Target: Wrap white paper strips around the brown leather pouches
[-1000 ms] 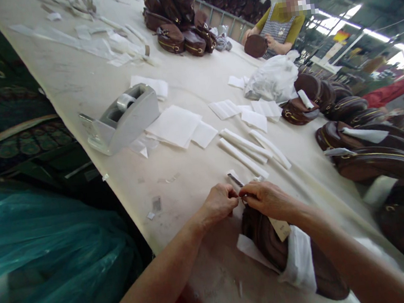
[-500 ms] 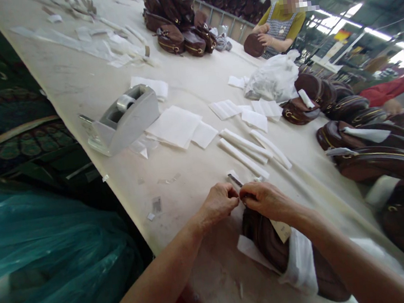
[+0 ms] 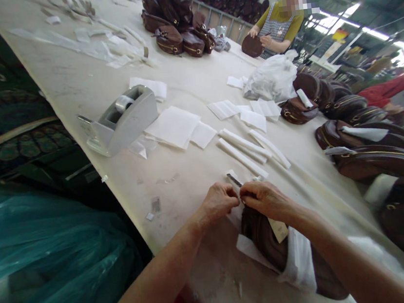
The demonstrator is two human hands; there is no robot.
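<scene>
"How does the bag (image 3: 261,243) look?"

"Dark brown, smooth and rounded, lower right of centre in the frame, with wrinkled white wrapping (image 3: 299,263) across it and a flat, pale tag (image 3: 278,230)."

"And the grip?"

"Left hand (image 3: 219,200) and right hand (image 3: 262,198) are both pinched closed near its upper end; what they grip is too small to tell."

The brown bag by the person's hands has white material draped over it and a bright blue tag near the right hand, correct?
Not quite: the tag is cream, not bright blue, as the head view shows. The brown bag does have white material draped over it, and the tag is near the right hand.
</scene>
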